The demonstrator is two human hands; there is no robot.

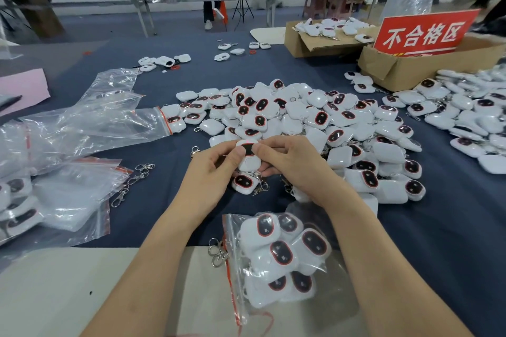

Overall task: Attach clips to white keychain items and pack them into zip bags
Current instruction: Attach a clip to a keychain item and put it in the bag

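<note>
A part-full bag (276,262) lies closest, across the cloth's edge, with its mouth to the left so more can slide in. Just past it, the left hand (210,169) and right hand (290,161) both pinch one white keychain (247,157), thumbs on its front, maybe to check it. The pile (301,117) crowds behind, and the only bare cloth is on the left, by the clips (131,183).

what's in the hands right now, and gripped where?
One white keychain item, held in both hands. The left hand pinches its left edge and the right hand its right edge, with both thumbs on the front face.
</note>
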